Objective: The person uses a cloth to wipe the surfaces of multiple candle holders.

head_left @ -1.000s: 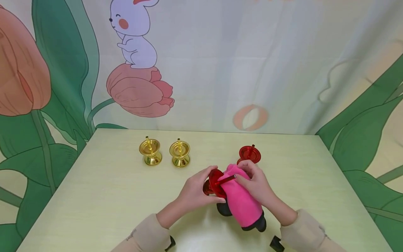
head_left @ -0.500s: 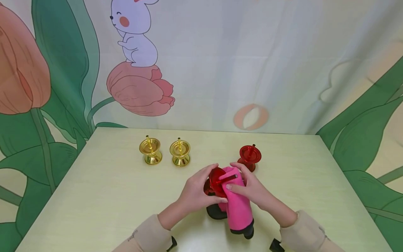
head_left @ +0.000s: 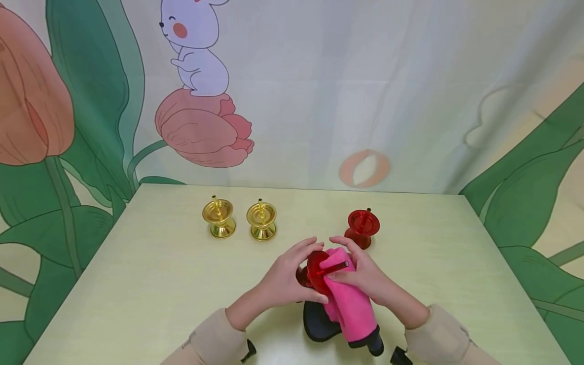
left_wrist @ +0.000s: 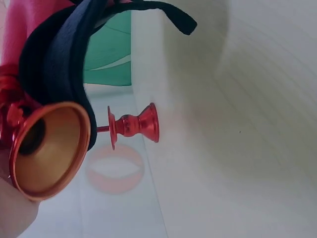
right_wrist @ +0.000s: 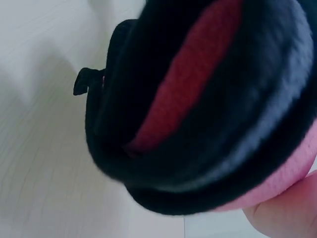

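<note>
My left hand point(head_left: 287, 279) grips a red metal candle holder point(head_left: 315, 276) that is tilted, its dish and thin spike turned to the right. In the left wrist view, the hollow base of that candle holder point(left_wrist: 54, 153) faces the camera. My right hand point(head_left: 367, 276) holds a pink cloth point(head_left: 356, 317) with black edging against the dish, beside the spike. The cloth hangs down in a tube-like fold, and in the right wrist view its black rim point(right_wrist: 163, 183) curls round a red inner side. Some right fingertips are hidden behind the cloth.
Another red candle holder point(head_left: 362, 228) stands upright beyond my right hand. Two gold candle holders, one at far left point(head_left: 219, 218) and one beside it point(head_left: 262, 219), stand at the back left of the pale table point(head_left: 159, 284). A printed curtain point(head_left: 292, 101) hangs behind.
My right hand has shifted the cloth left and lower across the dish, its fold swinging left, then back right. The candle holder has come slightly nearer to me. The standing red one is now uncovered.
</note>
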